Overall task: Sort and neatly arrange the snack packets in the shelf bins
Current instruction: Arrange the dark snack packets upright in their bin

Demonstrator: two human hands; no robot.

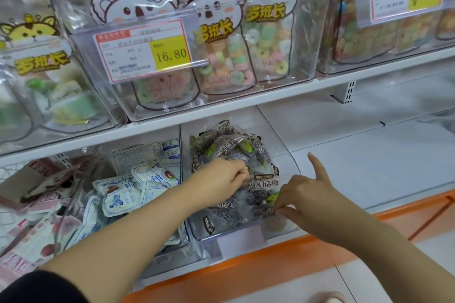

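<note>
We've got the plum packets (pixel 229 147) heaped in the clear bin (pixel 229 238) on the lower shelf, w/ both hands inside it. Left hand (pixel 221 177) sits mid-heap, fingers curled down into the packets: grip clenched on one or maybe two, exact no. we can't tell. Right hand (pixel 305 194) is at the bin's front right corner, thumb & lower fingers pinching a packet's edge, index finger sticking out free toward the bin's back. We'd judge these light, soft, crinkly film packs w/ lumpy contents. They'll prob. slide over each other and sag if lifted by the middle, so best taken by the flat sealed edge or a corner, as the right grip does. Not fragile, tho hard squeezing could crush what's inside. Next bin left of the clear bin: white-and-blue packets (pixel 115 200), jumbled, some tipped on edge. Further left again: pink packets (pixel 44 200), also loose & unsorted. Above the clear bin, on the upper shelf, a bigger see-thru box (pixel 172 108) holds koala pouches (pixel 221 56) of pastel ring sweets, stood upright side by side, w/ a price tag (pixel 144 50) on its front.
</note>
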